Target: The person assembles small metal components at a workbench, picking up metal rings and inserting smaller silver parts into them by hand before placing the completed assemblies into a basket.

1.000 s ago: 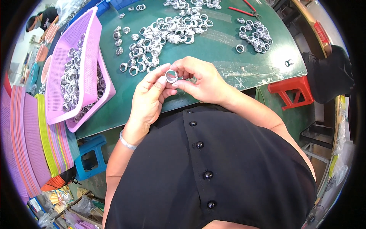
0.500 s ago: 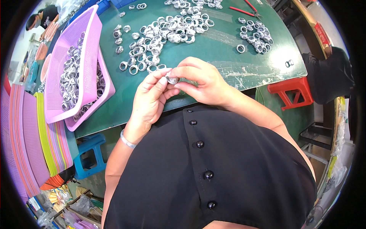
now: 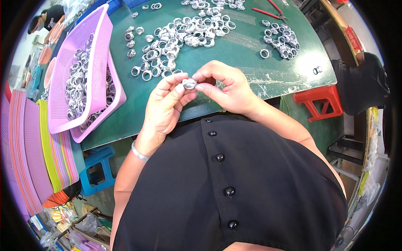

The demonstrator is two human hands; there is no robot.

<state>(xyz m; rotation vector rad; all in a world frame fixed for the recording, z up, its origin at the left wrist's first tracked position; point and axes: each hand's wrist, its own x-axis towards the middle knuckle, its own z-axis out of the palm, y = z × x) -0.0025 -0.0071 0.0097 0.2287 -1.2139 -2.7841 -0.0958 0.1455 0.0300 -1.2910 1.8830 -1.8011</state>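
A silvery ring (image 3: 189, 84) is pinched between my two hands, above the near edge of the green table. My left hand (image 3: 164, 105) grips one side of it with thumb and fingers. On the other side, the thumb and fingertips of my right hand (image 3: 229, 88) close on it. Its broad, patterned face shows. Just beyond my hands spreads a big loose pile of similar rings (image 3: 184, 35). A smaller cluster of rings (image 3: 282, 39) lies to the right.
Pink baskets (image 3: 102, 62) holding many rings stand at the left. Red-handled pliers (image 3: 268, 14) lie at the far right of the green table (image 3: 251, 58). A red stool (image 3: 320, 102), a blue stool (image 3: 98, 171) and stacked baskets (image 3: 29, 154) flank the table. Someone is at the far left.
The ring has been turned so its patterned face shows rather than its opening. My right hand's fingers have shifted slightly to the right; my left hand stays nearly in place.
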